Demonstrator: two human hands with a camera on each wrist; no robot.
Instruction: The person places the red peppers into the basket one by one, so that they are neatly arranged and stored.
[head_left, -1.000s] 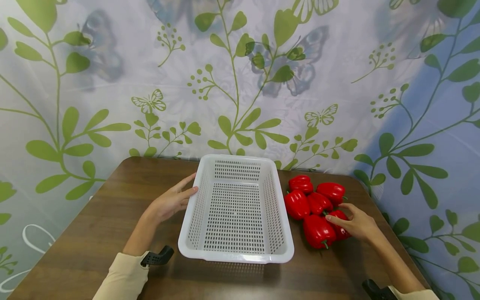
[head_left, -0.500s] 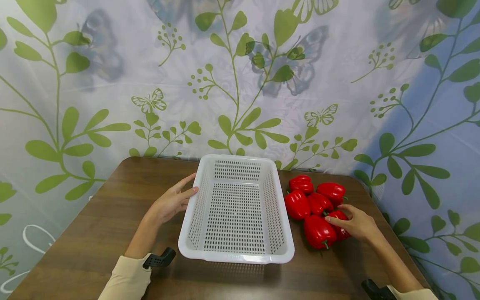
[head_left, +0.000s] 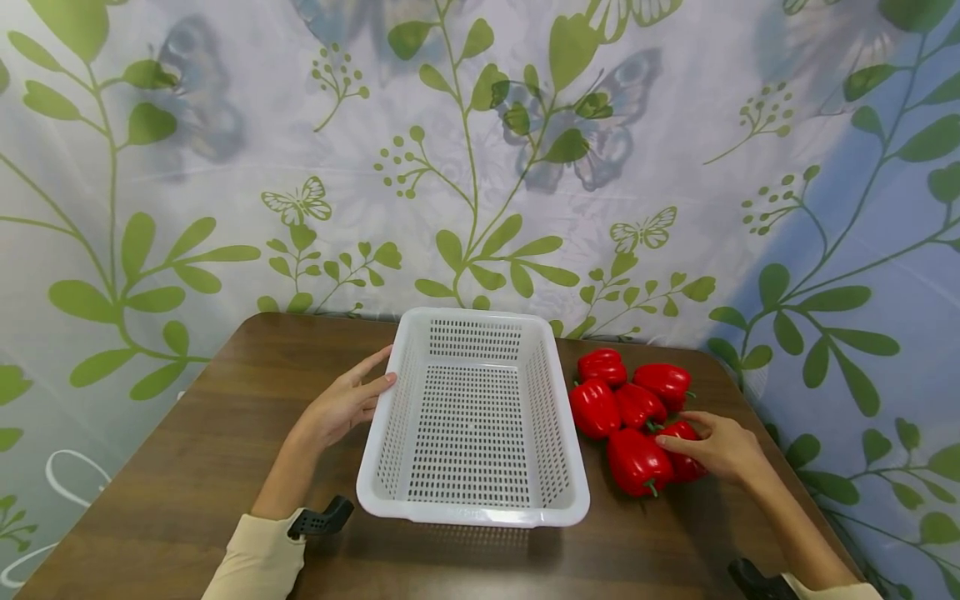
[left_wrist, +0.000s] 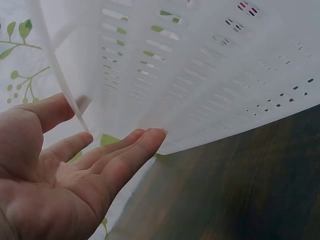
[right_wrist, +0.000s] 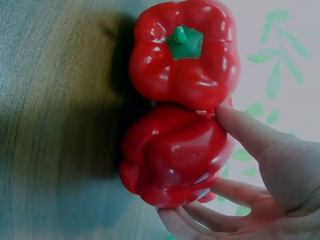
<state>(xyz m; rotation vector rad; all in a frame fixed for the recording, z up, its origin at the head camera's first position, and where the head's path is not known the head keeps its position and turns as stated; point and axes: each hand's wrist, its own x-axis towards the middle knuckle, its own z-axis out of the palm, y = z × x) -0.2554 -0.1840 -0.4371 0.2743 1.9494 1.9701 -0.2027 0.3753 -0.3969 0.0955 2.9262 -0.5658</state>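
Head view: I've got the left hand holding the rim of a white perforated plastic basket, some fingers hidden. Right hand grips a red bell pepper, partly covered, beside five other peppers right of the basket on the counter. Left wrist: I get thumb over rim, fingers outside, basket cropped. Right wrist: thumb and fingers flank the pepper, fingertips partly hidden.

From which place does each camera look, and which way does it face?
Head: worn on the head, facing forward and down at the white basket and red peppers; left hand, right hand and forearms show.
Left wrist: worn there, facing the basket's perforated wall; left hand shows.
Right wrist: worn there, facing two peppers; right hand shows.
Shared: head and left wrist both show left hand and basket.
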